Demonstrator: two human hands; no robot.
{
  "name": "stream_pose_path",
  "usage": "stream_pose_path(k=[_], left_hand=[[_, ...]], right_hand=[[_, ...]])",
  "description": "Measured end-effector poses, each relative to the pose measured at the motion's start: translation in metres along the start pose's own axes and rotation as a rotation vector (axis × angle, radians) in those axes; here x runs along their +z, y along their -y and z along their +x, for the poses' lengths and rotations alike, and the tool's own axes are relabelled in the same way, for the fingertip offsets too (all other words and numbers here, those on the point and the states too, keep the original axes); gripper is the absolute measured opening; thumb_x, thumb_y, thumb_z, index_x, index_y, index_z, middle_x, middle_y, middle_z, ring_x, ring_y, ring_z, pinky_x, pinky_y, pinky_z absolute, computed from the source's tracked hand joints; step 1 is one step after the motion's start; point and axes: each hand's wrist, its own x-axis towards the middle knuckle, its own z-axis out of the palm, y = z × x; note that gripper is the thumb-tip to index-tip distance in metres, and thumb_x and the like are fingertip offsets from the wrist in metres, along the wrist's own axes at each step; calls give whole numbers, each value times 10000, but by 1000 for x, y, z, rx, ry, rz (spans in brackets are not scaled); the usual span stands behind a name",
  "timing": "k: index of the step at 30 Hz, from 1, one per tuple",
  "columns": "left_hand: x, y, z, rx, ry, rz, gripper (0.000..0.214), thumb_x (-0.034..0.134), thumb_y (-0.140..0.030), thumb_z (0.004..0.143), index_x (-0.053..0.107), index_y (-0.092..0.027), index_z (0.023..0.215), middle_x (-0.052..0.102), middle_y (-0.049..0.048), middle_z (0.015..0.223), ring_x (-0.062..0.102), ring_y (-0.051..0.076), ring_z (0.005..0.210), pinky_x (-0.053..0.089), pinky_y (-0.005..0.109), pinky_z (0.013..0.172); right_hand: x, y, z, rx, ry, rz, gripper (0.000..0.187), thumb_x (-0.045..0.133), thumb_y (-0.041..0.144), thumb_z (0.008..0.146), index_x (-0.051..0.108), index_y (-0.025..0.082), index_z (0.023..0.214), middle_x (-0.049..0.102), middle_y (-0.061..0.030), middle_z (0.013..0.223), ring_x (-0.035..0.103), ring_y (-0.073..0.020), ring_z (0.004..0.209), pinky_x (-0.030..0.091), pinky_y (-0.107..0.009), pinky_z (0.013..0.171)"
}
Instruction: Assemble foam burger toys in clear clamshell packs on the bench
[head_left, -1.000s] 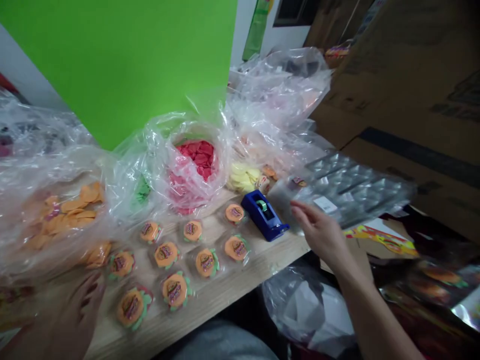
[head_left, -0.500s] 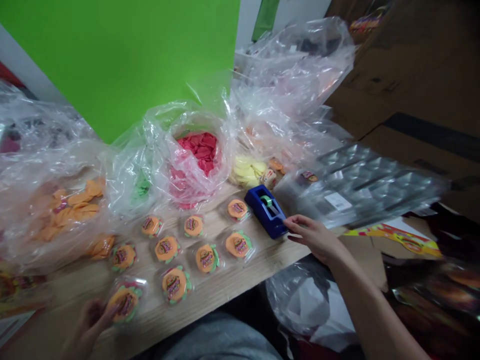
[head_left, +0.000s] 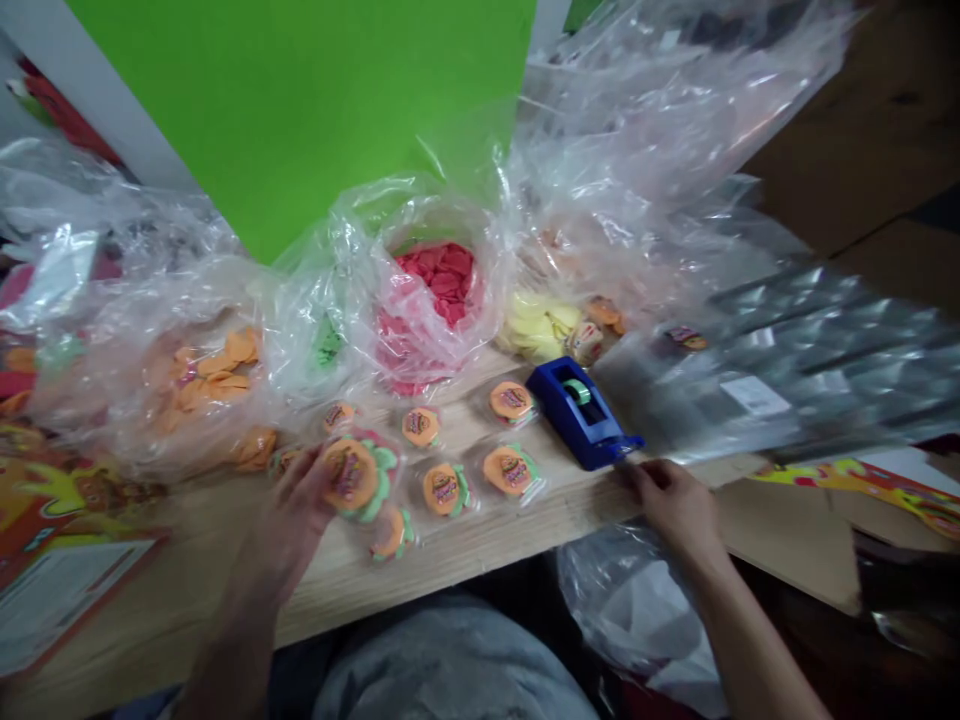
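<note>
The table's [head_left: 491,535] tape dispenser [head_left: 586,432] points lengthwise toward the right hand [head_left: 679,502], perhaps touching.

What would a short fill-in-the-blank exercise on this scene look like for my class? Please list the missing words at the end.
1. The left hand holds a clear case containing a piece whose round, printed top is coloured ____.
2. The right hand is closer to the tape dispenser than the ____ hand is.
3. The body of the tape dispenser is coloured ____.
4. The big panel behind the plastic bags is bright ____.

Missing words: orange; left; blue; green.
</note>
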Motion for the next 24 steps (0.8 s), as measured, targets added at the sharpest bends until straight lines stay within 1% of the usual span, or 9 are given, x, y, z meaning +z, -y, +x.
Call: stream_pose_path(k=[2,5,6,8,12,15,17,19,24], left_hand=[[13,-3,-4,7,2,-64,460,747,-475,614,628,-226,981,665,51,1006,630,231,934,531,324,791],[21,-8,-7,-1,43,-70,513,762,-461,607,606,-215,1030,663,47,1012,629,211,942,531,268,773],[22,-10,-8,-8,64,-66,531,759,-468,610,597,-207,1043,659,54,1029,626,218,957,531,273,776],[24,-15,-9,-12,92,-66,585,757,-490,601,574,-190,1068,647,72,1063,617,247,985,533,316,793],[27,-20,-14,0,110,-64,655,758,-505,591,532,-180,1112,632,89,1107,594,289,1040,514,395,850],[25,-21,-20,21,145,-85,601,750,-510,603,544,-198,1073,661,74,1050,609,293,1013,521,409,835],[22,-21,-22,53,163,-85,539,740,-488,631,554,-214,1056,667,59,1048,613,289,1011,523,409,834],[20,-21,-23,79,165,-77,487,728,-448,661,558,-224,1060,661,49,1073,603,284,1035,516,409,853],[22,-23,-20,-64,282,-179,442,645,-501,712,601,-193,1026,651,73,1075,571,300,1087,515,409,867]], right_hand=[[-5,15,-13,23,55,-41,243,651,428,486,522,222,474,496,-25,418,449,-186,460,365,-333,491],[-10,50,-57,-28,311,-16,316,669,501,533,594,194,525,546,-35,477,453,-160,445,368,-290,443],[-10,63,-76,-126,440,22,328,642,521,632,611,197,595,542,-22,520,449,-144,466,370,-266,447],[-4,90,-114,-287,585,100,318,593,502,753,589,209,631,506,1,535,447,-128,488,382,-234,454],[24,134,-163,-561,830,248,249,553,421,836,537,219,692,506,19,604,470,-116,551,404,-204,493],[48,149,-172,-644,781,188,244,526,361,862,485,206,678,483,26,613,452,-106,562,375,-197,501],[60,151,-170,-637,704,110,265,498,333,876,447,201,651,460,30,604,427,-103,556,349,-202,497],[66,152,-168,-609,692,75,278,488,338,877,429,202,642,444,32,602,409,-104,553,333,-206,492],[62,157,-164,-533,944,165,162,477,308,878,521,206,760,479,25,675,453,-105,609,381,-190,533]])
